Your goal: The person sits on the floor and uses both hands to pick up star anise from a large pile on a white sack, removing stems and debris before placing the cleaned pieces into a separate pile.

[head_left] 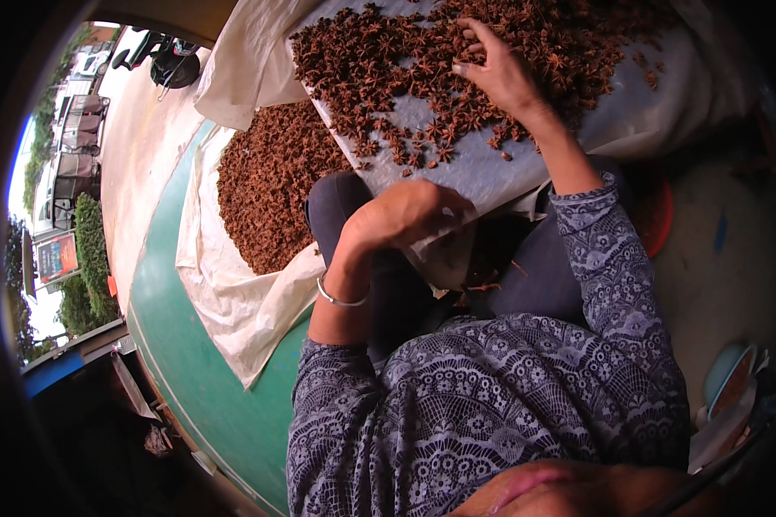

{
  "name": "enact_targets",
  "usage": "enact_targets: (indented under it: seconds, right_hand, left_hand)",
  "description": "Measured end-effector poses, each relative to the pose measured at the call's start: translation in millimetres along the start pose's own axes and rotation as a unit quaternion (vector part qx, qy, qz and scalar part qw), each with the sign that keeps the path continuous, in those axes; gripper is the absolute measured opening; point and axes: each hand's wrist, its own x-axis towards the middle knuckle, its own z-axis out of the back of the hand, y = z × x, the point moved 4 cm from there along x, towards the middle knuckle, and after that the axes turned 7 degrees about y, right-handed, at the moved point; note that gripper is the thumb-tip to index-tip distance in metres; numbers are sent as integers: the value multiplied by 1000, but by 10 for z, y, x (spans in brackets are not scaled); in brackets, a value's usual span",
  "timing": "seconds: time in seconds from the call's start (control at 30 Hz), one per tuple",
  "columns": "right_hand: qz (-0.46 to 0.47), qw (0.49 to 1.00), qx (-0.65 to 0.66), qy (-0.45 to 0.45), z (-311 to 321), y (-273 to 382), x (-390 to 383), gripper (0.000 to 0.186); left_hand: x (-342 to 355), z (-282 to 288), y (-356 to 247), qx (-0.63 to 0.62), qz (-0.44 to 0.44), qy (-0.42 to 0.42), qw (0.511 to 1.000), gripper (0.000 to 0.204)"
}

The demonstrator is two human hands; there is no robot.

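Star anise pods lie loosely spread over a pale plastic sheet that covers the work surface before me. My right hand is over the far part of the pods, its fingers bent a little and held apart, with nothing visible in its grip. Close to the sheet's near edge, above my lap, is my left hand, a bracelet on its wrist. Its back faces up and the fingers curl down out of sight, so I cannot tell what they hold, if anything.
A large heap of star anise rests on a cream cloth on the green floor at left. A red basin stands by my right knee. A parked motorbike shows at the far left.
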Motion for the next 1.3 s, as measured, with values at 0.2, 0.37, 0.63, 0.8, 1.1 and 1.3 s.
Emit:
enact_targets:
  seconds: [0.2,0.37,0.63,0.8,1.1,1.3]
  right_hand:
    - [44,948,-142,280,-572,136,-264,24]
    - [102,933,-202,280,-702,155,-435,12]
    - [-142,927,152,312,-621,129,-256,14]
    - [-227,724,246,604,-12,565,-392,27]
    - [-269,834,-148,459,-221,-115,-343,13]
    - [34,973,-61,222,-497,20,-85,32]
  left_hand:
    - [193,278,811,318,171,-351,864,13]
    - [152,340,862,205,107,-425,875,11]
    - [-171,628,627,-488,-200,-547,650,9]
    - [-73,483,657,265,215,-517,785,32]
    - [378,281,792,400,236,-332,821,14]
    - [155,637,820,74,74,-498,861,10]
